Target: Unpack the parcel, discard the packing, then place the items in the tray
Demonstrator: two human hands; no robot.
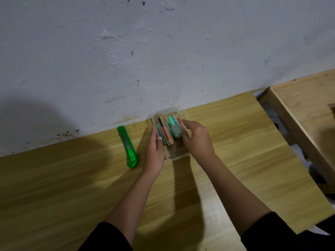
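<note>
A clear plastic tray (178, 154) stands on the wooden table near the wall. Inside it lie a flat box with red and black print (164, 130), teal sticks (171, 120) and a rounded teal item (176, 132). My left hand (155, 151) rests against the tray's left wall, fingers along its side. My right hand (196, 137) is on the tray's right side, its fingers curled over the rim beside the rounded teal item. No parcel or packing is in view.
A green utility knife (127, 146) lies on the table just left of my left hand. The white wall runs along the table's far edge. A second wooden table (306, 104) stands to the right across a narrow gap.
</note>
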